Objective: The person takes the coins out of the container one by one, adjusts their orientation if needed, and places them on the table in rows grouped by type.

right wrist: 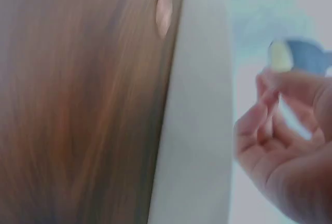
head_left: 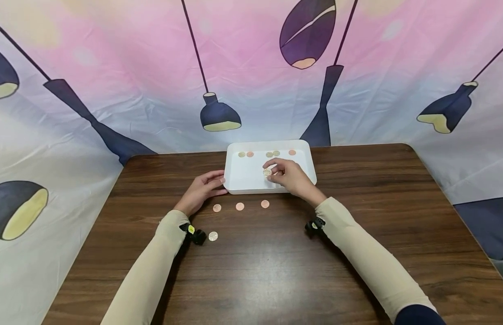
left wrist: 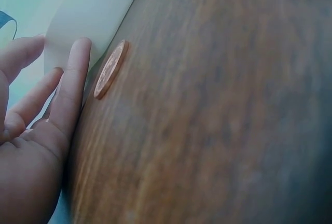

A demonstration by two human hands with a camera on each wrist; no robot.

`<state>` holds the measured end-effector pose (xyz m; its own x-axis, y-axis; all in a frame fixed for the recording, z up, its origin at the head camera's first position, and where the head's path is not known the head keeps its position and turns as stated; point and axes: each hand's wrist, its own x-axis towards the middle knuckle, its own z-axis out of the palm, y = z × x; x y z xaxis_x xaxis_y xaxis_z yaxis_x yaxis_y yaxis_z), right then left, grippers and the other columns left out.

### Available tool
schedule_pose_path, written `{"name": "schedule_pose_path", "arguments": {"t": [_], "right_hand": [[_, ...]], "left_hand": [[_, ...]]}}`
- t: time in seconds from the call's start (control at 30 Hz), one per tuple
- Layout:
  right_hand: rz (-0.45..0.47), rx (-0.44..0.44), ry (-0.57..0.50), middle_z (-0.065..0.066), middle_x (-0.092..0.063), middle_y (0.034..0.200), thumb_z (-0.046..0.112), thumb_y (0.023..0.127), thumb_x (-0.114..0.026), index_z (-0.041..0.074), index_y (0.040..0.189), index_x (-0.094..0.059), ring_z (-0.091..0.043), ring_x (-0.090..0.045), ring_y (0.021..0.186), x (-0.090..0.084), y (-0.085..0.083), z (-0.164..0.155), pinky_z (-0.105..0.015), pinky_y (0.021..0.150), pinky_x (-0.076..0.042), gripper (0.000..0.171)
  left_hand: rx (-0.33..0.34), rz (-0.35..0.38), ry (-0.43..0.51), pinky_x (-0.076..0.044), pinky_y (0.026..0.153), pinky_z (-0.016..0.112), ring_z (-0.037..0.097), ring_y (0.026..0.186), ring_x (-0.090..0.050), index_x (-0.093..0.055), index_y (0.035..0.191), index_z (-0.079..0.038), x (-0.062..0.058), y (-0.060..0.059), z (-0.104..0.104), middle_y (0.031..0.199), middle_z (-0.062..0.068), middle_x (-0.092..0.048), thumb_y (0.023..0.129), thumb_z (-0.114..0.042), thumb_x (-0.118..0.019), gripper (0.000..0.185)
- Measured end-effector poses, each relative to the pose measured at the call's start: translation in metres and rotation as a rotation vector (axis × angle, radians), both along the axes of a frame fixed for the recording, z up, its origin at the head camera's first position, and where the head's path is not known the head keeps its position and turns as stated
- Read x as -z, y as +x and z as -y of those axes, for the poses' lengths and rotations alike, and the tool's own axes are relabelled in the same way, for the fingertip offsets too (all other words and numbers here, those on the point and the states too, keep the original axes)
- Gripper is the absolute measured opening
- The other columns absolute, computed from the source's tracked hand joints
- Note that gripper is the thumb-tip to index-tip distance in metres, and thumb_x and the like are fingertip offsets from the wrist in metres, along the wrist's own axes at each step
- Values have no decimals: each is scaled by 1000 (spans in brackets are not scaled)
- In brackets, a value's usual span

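A white tray (head_left: 247, 176) lies at the table's far edge, with several gold and copper-coloured coins in a row along its back. My right hand (head_left: 291, 176) pinches a pale shiny coin (head_left: 267, 172) between thumb and fingers over the tray. The right wrist view is blurred; the hand (right wrist: 290, 136) is above the tray wall (right wrist: 199, 105), and the pinched coin is hidden there. Against the tray's left side rest the fingers of my left hand (head_left: 200, 189), fairly straight. Seen from the left wrist, those fingertips meet the wall close to a copper coin (left wrist: 111, 69).
In front of the tray, three copper coins, the middle one (head_left: 239, 206) among them, lie on the brown wooden table (head_left: 267, 271). A silvery coin (head_left: 212, 236) sits nearer, beside the left wrist camera (head_left: 199, 237). Behind the table hangs a patterned cloth (head_left: 162, 67).
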<state>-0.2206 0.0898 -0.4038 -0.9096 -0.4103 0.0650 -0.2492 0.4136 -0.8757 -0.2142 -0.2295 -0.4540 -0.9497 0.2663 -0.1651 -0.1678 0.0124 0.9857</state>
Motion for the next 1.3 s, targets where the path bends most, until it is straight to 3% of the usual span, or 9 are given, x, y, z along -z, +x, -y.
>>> {"name": "schedule_pose_path", "arguments": {"t": [0.1, 0.2, 0.37, 0.6, 0.77, 1.0, 1.3], "right_hand": [[78, -12, -63, -10, -73, 93, -2, 96, -70, 2, 126, -70, -12, -54, 69, -4, 17, 5, -23, 62, -43, 30], [168, -61, -137, -18, -73, 93, -8, 95, -65, -1, 126, -68, -16, -60, 67, -2, 33, 12, -22, 61, -45, 32], [236, -174, -96, -17, -73, 89, -8, 93, -68, 0, 121, -71, -20, -61, 71, 0, 55, 23, -22, 60, -45, 29], [179, -317, 110, 6, -65, 78, -2, 93, -75, 8, 117, -75, -5, -51, 63, 11, 73, 39, -18, 59, -43, 26], [135, -390, 201, 9, -62, 74, -6, 92, -74, 9, 113, -77, -2, -50, 63, 18, 79, 51, -16, 63, -43, 26], [68, -403, 357, 10, -62, 74, 3, 94, -78, 14, 116, -79, -3, -52, 64, 19, 81, 69, -19, 63, -45, 24], [-131, -454, 467, 10, -65, 81, 14, 92, -84, 19, 117, -81, -3, -56, 75, 20, 82, 76, -21, 67, -49, 26]], "left_hand": [[2, 0, 5, -61, 99, 37, 18, 119, -65, -45, 156, 2, -1, 0, 0, 152, 24, -49, 108, -15, -63, 54], [6, 1, 6, -61, 99, 37, 19, 120, -65, -44, 157, 2, -2, 1, 0, 153, 25, -49, 108, -16, -64, 55], [5, 1, 2, -61, 99, 37, 19, 120, -64, -44, 157, 2, -2, 1, 0, 154, 24, -48, 108, -16, -64, 56], [9, -7, -12, -61, 100, 37, 17, 121, -64, -43, 157, 2, -3, 1, 0, 155, 24, -48, 109, -17, -62, 56], [9, -3, -10, -61, 100, 37, 17, 123, -64, -44, 157, 2, -2, 0, 0, 154, 23, -48, 109, -16, -62, 55], [4, -3, 4, -61, 100, 36, 17, 122, -64, -44, 157, 2, -2, 0, 2, 154, 23, -48, 109, -15, -61, 54], [10, 0, 14, -61, 99, 37, 17, 119, -65, -44, 157, 3, -1, 1, 1, 153, 26, -48, 109, -14, -61, 54]]}}
